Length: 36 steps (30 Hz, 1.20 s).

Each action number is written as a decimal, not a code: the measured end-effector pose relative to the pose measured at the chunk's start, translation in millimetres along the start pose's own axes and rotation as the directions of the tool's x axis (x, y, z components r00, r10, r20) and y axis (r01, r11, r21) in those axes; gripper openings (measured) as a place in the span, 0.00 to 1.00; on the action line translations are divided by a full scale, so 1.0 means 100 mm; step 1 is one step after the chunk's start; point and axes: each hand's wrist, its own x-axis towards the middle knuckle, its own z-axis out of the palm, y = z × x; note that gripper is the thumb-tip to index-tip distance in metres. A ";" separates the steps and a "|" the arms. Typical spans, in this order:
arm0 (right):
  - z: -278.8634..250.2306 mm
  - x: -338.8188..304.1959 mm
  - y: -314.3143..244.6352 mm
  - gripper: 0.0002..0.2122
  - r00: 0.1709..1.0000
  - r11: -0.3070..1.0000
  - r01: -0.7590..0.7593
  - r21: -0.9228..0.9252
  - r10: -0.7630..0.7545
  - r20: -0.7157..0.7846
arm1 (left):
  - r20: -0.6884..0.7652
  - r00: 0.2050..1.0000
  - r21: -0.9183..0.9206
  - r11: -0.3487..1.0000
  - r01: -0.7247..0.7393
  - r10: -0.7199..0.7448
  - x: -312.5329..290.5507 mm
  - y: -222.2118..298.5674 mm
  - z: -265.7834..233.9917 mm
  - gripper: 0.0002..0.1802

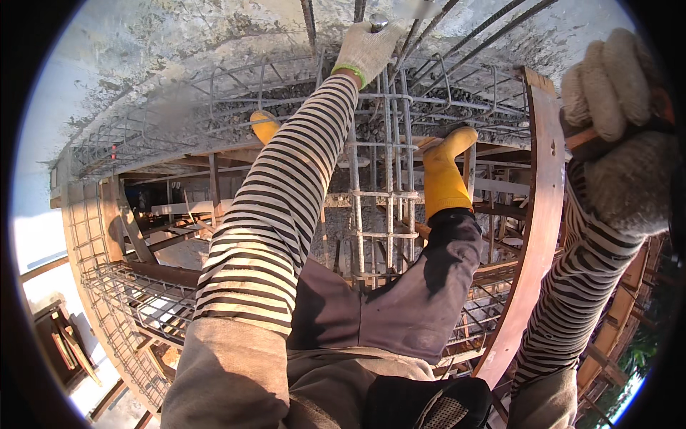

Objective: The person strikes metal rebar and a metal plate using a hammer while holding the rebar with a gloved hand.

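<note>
My left hand (368,53), in a pale knitted glove, reaches up to the rough concrete wall (207,36). Its fingers are closed round a metal piece (379,24), of which only a shiny rounded end shows; I cannot tell its kind. Raised at the right edge, my right hand (614,136), also gloved, is wrapped round an orange and dark handle (584,137). The rest of that tool is lost in the dark rim of the picture. Bare steel bars (436,32) slant up beside my left hand.
A tied rebar cage (386,193) runs downward between my yellow boots (449,175). More rebar (214,93) follows the foot of the wall. A long wooden board (536,200) stands on my right. Timber framing (214,182) and a gap open below on the left.
</note>
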 end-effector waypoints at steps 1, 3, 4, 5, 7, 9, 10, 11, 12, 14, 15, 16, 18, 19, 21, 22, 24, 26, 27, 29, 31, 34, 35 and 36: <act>0.16 -0.29 0.34 0.12 0.954 0.915 -0.098 -0.391 -0.026 -0.300 | 0.012 1.000 0.004 1.000 0.016 -0.016 -0.03 0.01 -0.02 0.33; 0.24 -0.30 0.56 0.17 0.753 0.436 -0.650 -0.622 0.476 -0.454 | -0.015 1.000 -0.031 0.999 -0.007 0.006 -0.04 -0.07 0.12 0.31; 0.47 -0.10 0.55 0.20 0.255 0.166 -0.950 -0.263 0.899 -0.356 | -0.090 0.996 -0.027 0.999 -0.032 0.029 -0.06 -0.37 0.08 0.28; 0.42 -0.15 0.49 0.21 0.315 0.247 -0.945 -0.215 0.865 -0.389 | -0.069 0.997 -0.092 0.995 0.031 -0.038 -0.03 -0.38 0.10 0.28; 0.36 -0.29 0.38 0.24 0.456 0.447 -0.886 -0.122 0.795 -0.399 | 0.027 0.992 -0.120 0.984 0.128 -0.126 -0.09 -0.30 -0.07 0.32; 0.45 -0.29 0.17 0.26 0.598 0.642 -0.767 -0.006 0.710 -0.371 | 0.082 0.986 -0.084 0.985 0.150 -0.143 -0.16 -0.11 -0.21 0.34; 0.49 -0.23 -0.04 0.26 0.659 0.721 -0.690 0.060 0.661 -0.357 | 0.056 0.988 -0.070 0.986 0.151 -0.147 -0.21 -0.02 -0.21 0.34; 0.53 -0.17 -0.22 0.27 0.719 0.793 -0.597 0.124 0.597 -0.357 | 0.035 0.990 -0.055 0.988 0.141 -0.139 -0.22 0.04 -0.20 0.34; 0.52 -0.16 -0.20 0.26 0.728 0.836 -0.547 0.050 0.504 -0.465 | 0.074 0.987 -0.065 0.987 0.145 -0.140 -0.19 0.01 -0.20 0.36; 0.44 -0.20 0.06 0.25 0.663 0.799 -0.541 -0.260 0.216 -0.717 | 0.159 0.978 -0.093 0.984 0.150 -0.134 -0.08 -0.08 -0.13 0.39; 0.38 -0.26 0.34 0.24 0.598 0.673 -0.593 -0.442 0.001 -0.801 | 0.093 0.989 -0.059 0.991 0.121 -0.115 -0.05 -0.16 -0.07 0.40; 0.45 -0.28 0.55 0.23 0.575 0.624 -0.649 -0.435 0.029 -0.817 | 0.052 0.989 0.014 0.990 0.140 -0.141 -0.05 -0.34 -0.20 0.40; 0.41 -0.37 0.58 0.23 0.512 0.521 -0.784 -0.338 0.235 -0.826 | 0.066 0.993 -0.004 0.995 0.099 -0.098 -0.07 -0.23 -0.03 0.40; 0.40 -0.41 0.56 0.23 0.456 0.478 -0.848 -0.228 0.441 -0.773 | 0.083 0.994 -0.059 0.996 0.071 -0.066 -0.12 -0.20 0.04 0.41; 0.43 -0.42 0.53 0.25 0.315 0.353 -0.935 -0.037 0.778 -0.544 | 0.126 0.979 -0.129 0.975 0.179 -0.163 -0.05 -0.29 -0.04 0.38; 0.41 -0.44 0.55 0.26 0.229 0.261 -0.965 0.033 0.897 -0.379 | 0.228 0.957 -0.122 0.970 0.210 -0.179 -0.05 -0.22 -0.08 0.39; 0.45 -0.68 0.59 0.21 0.177 0.225 -0.970 0.087 0.910 -0.374 | 0.161 0.968 -0.118 0.970 0.214 -0.194 -0.04 -0.18 -0.18 0.37; 0.49 -1.19 0.59 0.19 0.236 0.343 -0.910 0.232 0.890 -0.390 | 0.054 0.980 -0.181 0.963 0.200 -0.194 0.08 -0.19 -0.09 0.27; 0.56 -1.38 0.55 0.18 0.202 0.326 -0.902 0.281 0.897 -0.393 | -0.031 0.979 -0.219 0.957 0.190 -0.202 0.22 -0.28 -0.01 0.21; 0.66 -1.85 0.49 0.16 0.146 0.301 -0.896 0.327 0.895 -0.422 | -0.131 0.969 -0.382 0.912 0.146 -0.210 0.23 -0.38 0.13 0.18; 0.69 -2.31 0.36 0.15 0.085 0.259 -0.911 0.320 0.879 -0.470 | -0.064 0.975 -0.391 0.904 0.173 -0.214 0.05 -0.27 0.17 0.16; 0.78 -2.86 0.22 0.19 -0.025 0.147 -0.938 0.313 0.873 -0.486 | -0.006 0.978 -0.380 0.905 0.192 -0.210 -0.05 -0.14 0.02 0.14; 0.80 -2.98 0.19 0.18 -0.030 0.113 -0.959 0.259 0.871 -0.491 | -0.011 0.985 -0.387 0.909 0.154 -0.172 0.09 -0.11 -0.06 0.14; 0.83 -3.04 0.14 0.18 -0.090 0.034 -0.972 0.234 0.862 -0.499 | -0.019 0.988 -0.356 0.925 0.134 -0.150 0.13 -0.12 -0.12 0.14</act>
